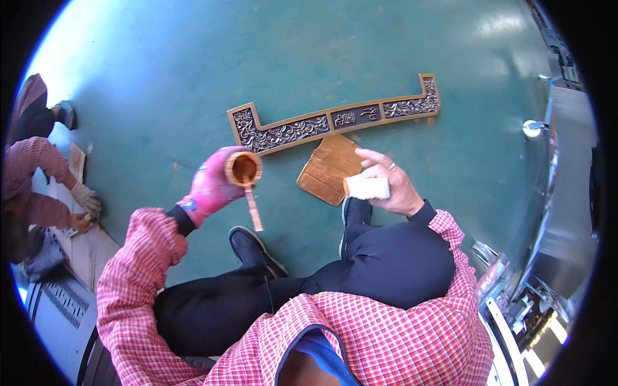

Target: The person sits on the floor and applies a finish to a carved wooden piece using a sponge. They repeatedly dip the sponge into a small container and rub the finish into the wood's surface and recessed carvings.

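Observation:
My left hand [214, 181], in a pink glove, is closed around a small round cup [256, 161] tilted so its orange-brown inside shows. A thin copper-coloured strip [253, 207] sticks out over the cup's rim. In my bare right hand [402, 188], which wears a ring, is a folded white pad [370, 188] with an orange-brown stain at its left end. Beyond both hands lies a long curved ornamental metal piece [283, 134], with a bronze-coloured rim and raised scrollwork on dark ground. A brown flat cardboard-like piece [329, 168] lies under its near edge.
All this lies on a green floor [309, 58]. At the left, another person's gloved hand [86, 198] works over a long board [90, 248]. Along the right side stand metal equipment [570, 154] and a clutter of parts [534, 309]. My shoes [254, 246] are close to the cup and cardboard.

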A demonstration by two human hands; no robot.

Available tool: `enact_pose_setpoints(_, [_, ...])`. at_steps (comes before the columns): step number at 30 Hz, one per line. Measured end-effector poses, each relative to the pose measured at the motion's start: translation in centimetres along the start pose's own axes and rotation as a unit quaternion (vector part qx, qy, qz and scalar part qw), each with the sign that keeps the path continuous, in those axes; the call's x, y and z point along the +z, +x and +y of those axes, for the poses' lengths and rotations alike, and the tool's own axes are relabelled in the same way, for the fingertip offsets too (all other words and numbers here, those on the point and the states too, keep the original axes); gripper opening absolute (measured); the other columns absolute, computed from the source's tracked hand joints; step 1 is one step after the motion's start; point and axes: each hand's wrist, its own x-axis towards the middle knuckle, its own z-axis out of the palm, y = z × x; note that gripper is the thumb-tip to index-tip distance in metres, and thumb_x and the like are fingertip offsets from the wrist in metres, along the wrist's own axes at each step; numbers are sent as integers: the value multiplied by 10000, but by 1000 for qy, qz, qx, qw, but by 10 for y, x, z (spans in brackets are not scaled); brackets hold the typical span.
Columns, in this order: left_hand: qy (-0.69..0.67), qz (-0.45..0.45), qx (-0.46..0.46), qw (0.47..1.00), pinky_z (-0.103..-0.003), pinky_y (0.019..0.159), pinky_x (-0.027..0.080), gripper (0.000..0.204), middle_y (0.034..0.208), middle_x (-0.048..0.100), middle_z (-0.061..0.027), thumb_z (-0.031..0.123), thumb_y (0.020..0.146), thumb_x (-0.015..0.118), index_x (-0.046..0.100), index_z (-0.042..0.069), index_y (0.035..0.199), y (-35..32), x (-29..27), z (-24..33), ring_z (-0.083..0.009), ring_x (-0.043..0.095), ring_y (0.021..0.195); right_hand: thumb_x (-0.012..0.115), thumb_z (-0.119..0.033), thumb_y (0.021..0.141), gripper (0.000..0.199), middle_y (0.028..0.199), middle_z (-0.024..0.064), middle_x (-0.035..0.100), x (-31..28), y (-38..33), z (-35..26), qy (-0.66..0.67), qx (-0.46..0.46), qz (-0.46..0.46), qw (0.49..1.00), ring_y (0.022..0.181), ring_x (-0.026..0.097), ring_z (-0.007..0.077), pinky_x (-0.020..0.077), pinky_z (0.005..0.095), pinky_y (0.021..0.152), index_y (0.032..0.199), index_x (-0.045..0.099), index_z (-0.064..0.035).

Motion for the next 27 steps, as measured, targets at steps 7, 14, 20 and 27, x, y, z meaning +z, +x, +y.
enact_pose_setpoints(7, [71, -63, -52, 994, -381, 917, 518, 578, 1136, 654, -106, 222, 651, 845, 622, 109, 1171, 31, 93, 39, -300, 624, 1076, 799, -58, 661, 318, 1431, 104, 517, 27, -11, 21, 86, -125, -46, 987, 1076, 646, 266, 546, 365, 899, 957, 698, -119])
enact_pose_setpoints(14, [148, -83, -81, 982, -383, 944, 503, 639, 1167, 638, -119, 220, 632, 839, 601, 114, 1216, 44, 146, 46, -307, 608, 1105, 784, -31, 650, 314, 1433, 116, 510, 29, -27, 47, 157, -151, -83, 972, 1121, 622, 271, 530, 374, 902, 941, 674, -74])
enact_pose_setpoints(20, [254, -106, -96, 957, -420, 946, 492, 705, 1189, 610, -103, 299, 630, 827, 570, 150, 1269, 47, 160, 50, -313, 566, 1145, 772, -10, 685, 307, 1388, 133, 532, 35, -36, 65, 215, -135, -58, 965, 1158, 611, 286, 523, 376, 951, 974, 673, -42])
enact_pose_setpoints(27, [335, -126, -100, 928, -440, 917, 501, 693, 1166, 603, -101, 347, 644, 796, 569, 159, 1272, 54, 166, 55, -309, 570, 1115, 767, 11, 686, 324, 1391, 141, 517, 37, -39, 75, 251, -112, -45, 961, 1209, 589, 293, 501, 375, 1008, 990, 668, -44])
